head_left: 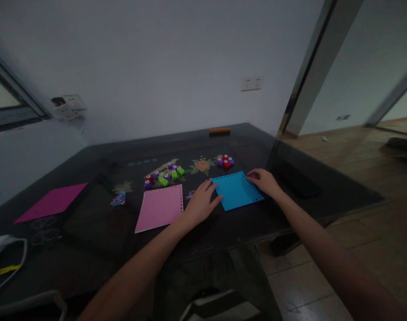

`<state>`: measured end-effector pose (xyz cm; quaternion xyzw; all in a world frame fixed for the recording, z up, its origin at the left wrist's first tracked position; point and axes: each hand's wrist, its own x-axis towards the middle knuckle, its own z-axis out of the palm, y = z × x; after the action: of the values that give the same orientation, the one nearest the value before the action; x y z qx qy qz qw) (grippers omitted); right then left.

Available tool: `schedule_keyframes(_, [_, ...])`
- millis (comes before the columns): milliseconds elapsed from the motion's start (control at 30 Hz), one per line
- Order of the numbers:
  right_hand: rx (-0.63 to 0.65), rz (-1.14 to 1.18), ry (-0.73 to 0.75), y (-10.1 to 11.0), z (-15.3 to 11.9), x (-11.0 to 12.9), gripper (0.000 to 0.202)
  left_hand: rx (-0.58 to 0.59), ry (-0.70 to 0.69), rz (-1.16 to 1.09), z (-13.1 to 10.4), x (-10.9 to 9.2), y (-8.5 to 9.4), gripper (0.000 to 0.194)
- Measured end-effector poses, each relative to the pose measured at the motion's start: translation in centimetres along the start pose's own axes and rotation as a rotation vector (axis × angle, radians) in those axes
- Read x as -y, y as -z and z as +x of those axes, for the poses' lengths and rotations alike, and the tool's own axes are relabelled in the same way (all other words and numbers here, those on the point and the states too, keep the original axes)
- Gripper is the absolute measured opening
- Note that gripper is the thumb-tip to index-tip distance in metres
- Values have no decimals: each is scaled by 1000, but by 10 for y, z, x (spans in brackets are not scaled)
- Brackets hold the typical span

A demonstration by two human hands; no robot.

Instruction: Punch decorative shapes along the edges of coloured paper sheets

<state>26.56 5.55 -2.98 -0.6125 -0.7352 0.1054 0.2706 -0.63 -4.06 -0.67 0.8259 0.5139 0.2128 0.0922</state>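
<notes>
A blue sheet [237, 191] with small holes along its top and right edges lies flat on the dark table. My left hand [203, 201] rests at its left edge, fingers apart, over the gap beside a pink sheet [161, 206] with holes along its top and right edges. At the upper right edge of the blue sheet is my right hand [261, 180], its thumb and fingers close together on the border. Small multicoloured pieces [190, 194] show just left of my left hand.
Behind the sheets are green, purple and red eyed toys [163, 178] and another cluster [225, 161]. A magenta sheet [52, 203] and a multicoloured patch [118, 199] lie left. An orange-brown bar [219, 130] sits at the back, a dark flat object [297, 179] at the right.
</notes>
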Motion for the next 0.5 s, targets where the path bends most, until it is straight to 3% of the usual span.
schedule_keyframes(133, [-31, 42, 19, 0, 0, 0, 21, -61, 14, -24, -3, 21, 38, 40])
schedule_keyframes(267, [-44, 82, 71, 5, -2, 10, 20, -102, 8, 6, -21, 77, 69, 32])
schedule_keyframes(400, [-24, 135, 134, 11, -7, 36, 22, -129, 140, 158, -50, 135, 81, 30])
schedule_keyframes(500, [19, 187, 189, 10, -11, 69, 21, -115, 191, 169, -65, 155, 85, 32])
